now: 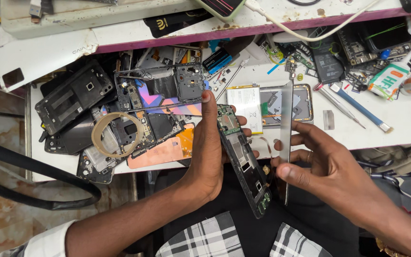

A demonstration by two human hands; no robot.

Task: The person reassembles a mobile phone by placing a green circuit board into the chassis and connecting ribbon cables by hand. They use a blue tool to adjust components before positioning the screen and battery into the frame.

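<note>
A checked shirt [210, 240] is filling the bottom edge, and just above it the left hand [208, 157] is gripping an opened phone body [242, 159] on edge, thumb stretched along its side and circuit boards showing. The right hand [331, 169] is pinching a thin screen panel [286, 138] edge-on, just beside the phone. Behind both, a white bench [396, 119] is carrying a pile of phone frames [120, 114], a battery [246, 107] and tweezers [336, 102].

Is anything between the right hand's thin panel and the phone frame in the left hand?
Nothing visible: the thin grey screen panel in the right hand stands edge-on beside the black phone frame held by the left hand.
</note>
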